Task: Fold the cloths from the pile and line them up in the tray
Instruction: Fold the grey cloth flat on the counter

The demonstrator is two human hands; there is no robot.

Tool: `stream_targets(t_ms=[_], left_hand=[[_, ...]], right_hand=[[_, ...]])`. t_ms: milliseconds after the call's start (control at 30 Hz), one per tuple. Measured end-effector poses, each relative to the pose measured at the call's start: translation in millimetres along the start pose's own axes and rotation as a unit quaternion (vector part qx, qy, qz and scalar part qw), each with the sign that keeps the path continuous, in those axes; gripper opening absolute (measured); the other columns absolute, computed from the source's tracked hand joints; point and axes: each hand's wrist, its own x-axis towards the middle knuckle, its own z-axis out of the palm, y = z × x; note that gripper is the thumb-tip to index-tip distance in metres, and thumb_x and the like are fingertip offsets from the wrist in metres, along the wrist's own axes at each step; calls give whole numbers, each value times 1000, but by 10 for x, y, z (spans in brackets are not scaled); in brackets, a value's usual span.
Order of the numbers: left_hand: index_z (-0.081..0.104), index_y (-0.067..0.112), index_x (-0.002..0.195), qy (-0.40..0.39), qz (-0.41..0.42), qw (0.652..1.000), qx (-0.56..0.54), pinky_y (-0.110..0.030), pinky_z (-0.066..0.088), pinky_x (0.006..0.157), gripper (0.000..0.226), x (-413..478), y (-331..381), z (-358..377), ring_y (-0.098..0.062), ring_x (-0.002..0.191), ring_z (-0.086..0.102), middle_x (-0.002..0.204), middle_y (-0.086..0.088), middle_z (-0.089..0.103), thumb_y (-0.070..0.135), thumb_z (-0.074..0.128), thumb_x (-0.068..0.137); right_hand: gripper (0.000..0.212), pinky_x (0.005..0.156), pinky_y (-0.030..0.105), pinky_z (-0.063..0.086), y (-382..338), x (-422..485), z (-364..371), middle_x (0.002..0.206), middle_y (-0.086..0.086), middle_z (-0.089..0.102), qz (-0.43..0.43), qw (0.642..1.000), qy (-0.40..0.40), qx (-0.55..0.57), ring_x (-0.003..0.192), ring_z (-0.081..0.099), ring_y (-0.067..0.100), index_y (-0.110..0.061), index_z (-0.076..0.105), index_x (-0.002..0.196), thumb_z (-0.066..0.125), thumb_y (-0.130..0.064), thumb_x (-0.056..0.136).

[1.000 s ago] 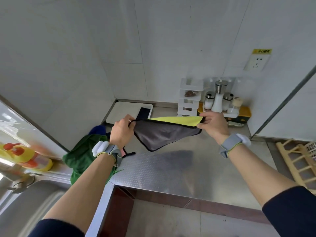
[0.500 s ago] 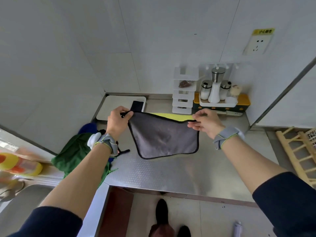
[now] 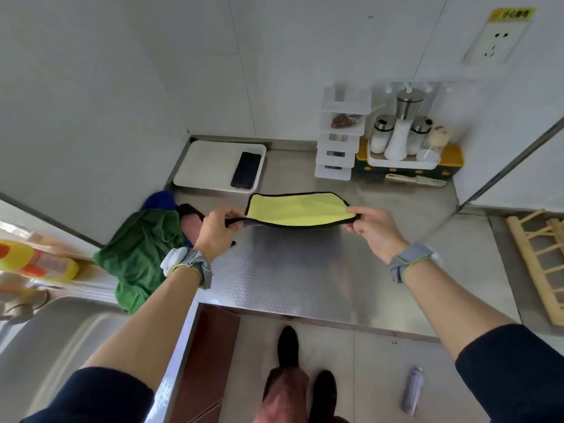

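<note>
Head view. Yellow cloth [image 3: 297, 208] with a black hem and grey underside, stretched between both hands just above the counter [image 3: 305, 270], in front of the white tray [image 3: 207, 161]. Left hand [image 3: 218, 228] pinched shut on the cloth's near-left corner; right hand [image 3: 372, 228] pinched shut on the near-right corner. Far part of the cloth apparently resting on the counter, yellow face up, near edge lifted; exact contact hard to tell.

Soft, light, limp fabric by the look of it: sagging between the grips, no stiffness of its own, so probably best held at the corners along the hem, where the binding gives the fingers something firm. Little risk of slipping or damage; likely trouble only from corners misaligning during a fold.

In the tray, one dark folded cloth [image 3: 245, 170] at its right end, the remainder bare. Left of the tray and nearer, the pile [image 3: 137, 251]: a green cloth on top, blue and pinkish ones beneath, just beside the left wrist. Spice rack [image 3: 399, 141] well right of the tray.
</note>
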Motion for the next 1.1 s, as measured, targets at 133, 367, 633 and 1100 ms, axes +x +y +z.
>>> stream_targets(t_ms=[133, 367, 633, 1100], left_hand=[[68, 24, 85, -131, -25, 991, 31, -32, 51, 83, 22, -320, -409, 305, -20, 85, 67, 80, 3, 71, 3, 73, 85], [69, 10, 87, -71, -96, 988, -95, -50, 59, 84, 14, -181, -618, 498, -24, 76, 63, 79, -8, 67, -3, 74, 85], [67, 20, 82, 8, -176, 963, -204, -48, 61, 82, 19, 452, -753, 755, -25, 81, 66, 80, -4, 67, 4, 73, 89], [70, 17, 97, 56, -170, 980, -87, -28, 55, 81, 12, 958, -1003, 988, -12, 82, 67, 85, 8, 70, 26, 74, 89]], right_hand=[[35, 79, 34, 45, 609, -209, -90, 87, 15, 64, 6, 976, -27, -216, 79, 55, 23, 7, 70, 112, 74, 14, 78], [26, 58, 26, 33, 801, -29, -83, 62, 5, 48, -48, 966, 14, -253, 67, 43, 18, 1, 61, 71, 72, -14, 90], [29, 64, 38, 37, 763, 718, 242, 70, 15, 55, -91, 949, 100, -284, 68, 48, 27, -2, 57, 75, 64, -22, 94], [21, 74, 37, 46, 897, 1379, 418, 89, 18, 71, -76, 908, 144, -385, 88, 64, 40, -6, 65, 93, 61, -26, 96]])
